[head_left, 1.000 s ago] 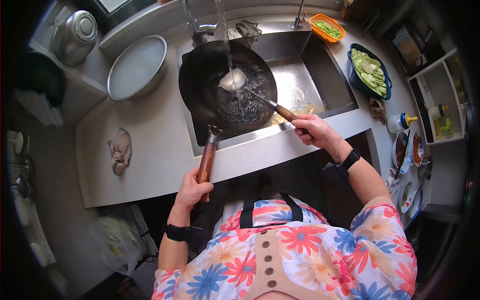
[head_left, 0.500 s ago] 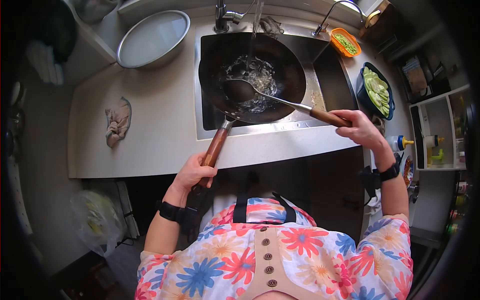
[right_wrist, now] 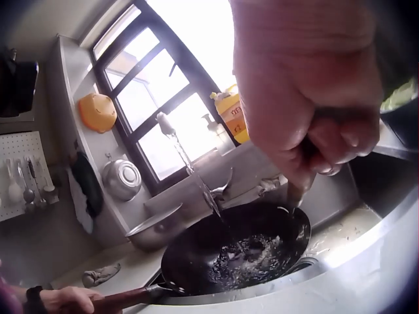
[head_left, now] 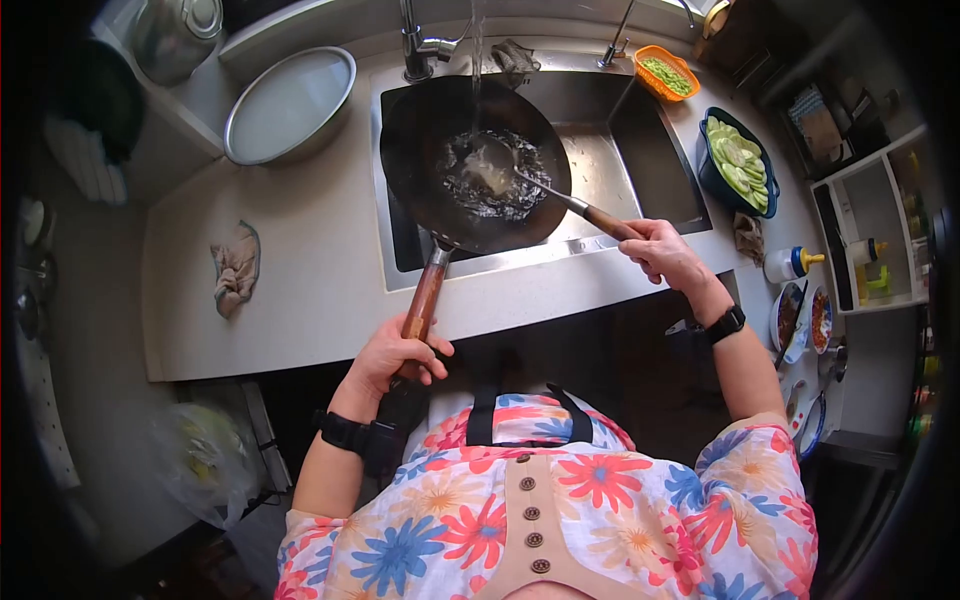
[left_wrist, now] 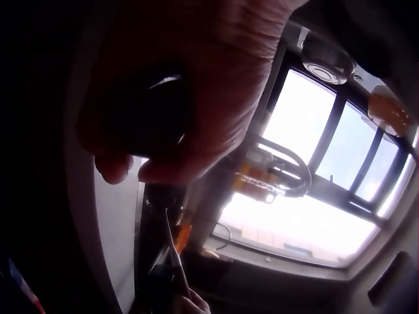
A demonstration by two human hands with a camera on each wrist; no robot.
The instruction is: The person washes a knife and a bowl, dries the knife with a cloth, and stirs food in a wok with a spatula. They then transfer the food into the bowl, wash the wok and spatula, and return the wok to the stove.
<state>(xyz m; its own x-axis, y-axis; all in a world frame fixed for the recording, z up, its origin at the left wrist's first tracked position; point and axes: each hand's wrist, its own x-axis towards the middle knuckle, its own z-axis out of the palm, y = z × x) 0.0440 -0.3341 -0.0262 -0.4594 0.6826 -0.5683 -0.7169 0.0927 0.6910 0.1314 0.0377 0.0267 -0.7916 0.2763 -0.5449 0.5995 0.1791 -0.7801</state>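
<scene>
A dark wok (head_left: 415, 150) sits tilted in the sink, with churning water in its bottom under a running stream. My left hand (head_left: 392, 358) holds its wooden handle (head_left: 426, 298), thumb across the top and some fingers loosened. Seen close in the left wrist view, the same hand (left_wrist: 222, 85) is around the dark handle end. With my right hand (head_left: 665, 253) I grip the wooden handle of a ladle (head_left: 598, 217); its bowl is down in the foaming water, partly hidden. In the right wrist view my right hand's (right_wrist: 308, 98) fingers curl round the handle above the wok (right_wrist: 190, 261).
The tap (head_left: 412, 50) stands behind the sink (head_left: 590, 170). A large metal basin (head_left: 290, 105) and a crumpled cloth (head_left: 236, 270) lie left. On the right are an orange basket (head_left: 645, 57), a dark blue basket of pale green slices (head_left: 738, 165), a bottle (head_left: 785, 264) and bowls.
The ladle bowl has gone from under the stream, turned dark side up over the wok's left, then into the water in the middle. The left hand's fingers have loosened. The head view has shifted.
</scene>
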